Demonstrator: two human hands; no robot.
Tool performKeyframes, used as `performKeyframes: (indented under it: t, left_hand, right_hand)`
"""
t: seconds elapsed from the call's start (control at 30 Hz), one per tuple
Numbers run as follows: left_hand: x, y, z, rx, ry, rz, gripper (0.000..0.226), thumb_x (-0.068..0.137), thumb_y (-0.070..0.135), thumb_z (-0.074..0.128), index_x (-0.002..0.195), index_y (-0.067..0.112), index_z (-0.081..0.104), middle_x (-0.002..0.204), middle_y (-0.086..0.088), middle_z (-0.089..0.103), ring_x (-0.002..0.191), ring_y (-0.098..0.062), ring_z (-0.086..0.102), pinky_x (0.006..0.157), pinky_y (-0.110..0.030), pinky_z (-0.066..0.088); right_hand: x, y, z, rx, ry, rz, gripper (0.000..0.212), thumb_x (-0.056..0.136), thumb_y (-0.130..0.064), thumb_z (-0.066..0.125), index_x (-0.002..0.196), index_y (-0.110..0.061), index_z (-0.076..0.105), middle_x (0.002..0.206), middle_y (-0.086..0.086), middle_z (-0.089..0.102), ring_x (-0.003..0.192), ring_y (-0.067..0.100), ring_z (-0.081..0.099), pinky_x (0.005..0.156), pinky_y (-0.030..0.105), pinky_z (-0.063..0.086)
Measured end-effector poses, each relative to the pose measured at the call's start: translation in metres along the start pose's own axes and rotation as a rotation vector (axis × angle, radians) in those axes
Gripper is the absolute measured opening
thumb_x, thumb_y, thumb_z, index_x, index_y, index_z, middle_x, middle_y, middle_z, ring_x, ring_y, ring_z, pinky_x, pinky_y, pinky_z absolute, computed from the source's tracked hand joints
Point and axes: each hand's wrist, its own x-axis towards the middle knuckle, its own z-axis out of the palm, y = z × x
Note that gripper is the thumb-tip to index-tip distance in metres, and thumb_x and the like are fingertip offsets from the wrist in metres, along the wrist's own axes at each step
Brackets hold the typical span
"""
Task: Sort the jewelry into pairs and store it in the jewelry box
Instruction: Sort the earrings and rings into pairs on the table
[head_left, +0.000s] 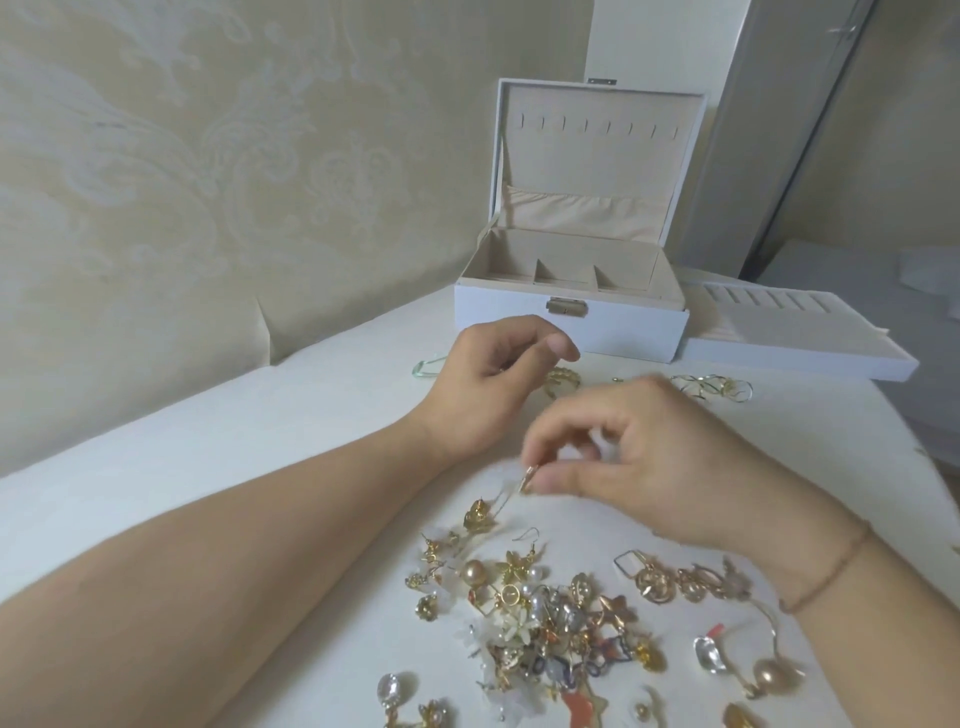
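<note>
A heap of mixed jewelry (545, 618), mostly gold earrings with pearls and white flowers, lies on the white table near me. My right hand (649, 457) pinches the hook of a gold dangling earring (480, 514) between thumb and forefinger, just above the heap's far edge. My left hand (493, 379) hovers beyond it with fingers loosely curled; whether it holds anything I cannot tell. The white jewelry box (571, 317) stands open at the back, its beige compartments bare.
A removable white tray (800, 358) with ring slots lies right of the box. Loose pieces sit near the box: a gold spiral earring (711, 387), a gold piece (719, 382) behind my left hand, a green clip (428, 366). Patterned wall at left.
</note>
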Motion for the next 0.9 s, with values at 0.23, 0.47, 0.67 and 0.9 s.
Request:
performKeyframes:
  t: [0.23, 0.47, 0.67, 0.9]
  left_hand:
    - [-0.008, 0.007, 0.003, -0.009, -0.266, 0.042, 0.050, 0.096, 0.062, 0.039, 0.073, 0.027, 0.067, 0.068, 0.003, 0.061, 0.067, -0.019, 0.052, 0.069, -0.035, 0.042]
    - [-0.006, 0.003, 0.006, -0.107, -0.362, -0.089, 0.022, 0.091, 0.024, 0.061, 0.082, 0.007, 0.071, 0.080, -0.018, 0.069, 0.074, -0.034, 0.055, 0.076, -0.041, 0.048]
    - [-0.003, 0.006, -0.003, -0.342, -0.522, -0.243, 0.025, 0.092, 0.006, 0.048, 0.082, 0.009, 0.071, 0.065, -0.003, 0.064, 0.064, -0.016, 0.055, 0.071, -0.021, 0.045]
    - [0.000, 0.004, -0.006, -0.447, -0.502, -0.345, 0.030, 0.089, 0.008, 0.044, 0.079, 0.009, 0.072, 0.061, -0.005, 0.045, 0.055, -0.016, 0.040, 0.063, -0.021, 0.041]
  right_hand:
    - [-0.006, 0.025, -0.018, 0.176, 0.270, 0.083, 0.012, 0.076, -0.004, 0.077, 0.076, -0.015, 0.071, 0.064, -0.009, 0.064, 0.049, -0.002, 0.047, 0.052, 0.005, 0.034]
    - [-0.006, 0.041, -0.029, 0.303, 0.329, 0.133, 0.019, 0.078, 0.003, 0.072, 0.080, -0.016, 0.073, 0.073, 0.014, 0.067, 0.067, 0.010, 0.056, 0.065, 0.015, 0.045]
    - [-0.007, 0.045, -0.033, 0.546, 0.224, 0.199, 0.012, 0.071, -0.003, 0.068, 0.075, -0.012, 0.075, 0.062, 0.007, 0.063, 0.057, 0.015, 0.055, 0.050, 0.021, 0.042]
    - [-0.008, 0.048, -0.033, 0.679, 0.168, 0.195, 0.011, 0.072, -0.001, 0.061, 0.076, -0.005, 0.071, 0.066, 0.006, 0.063, 0.061, 0.022, 0.061, 0.051, 0.026, 0.049]
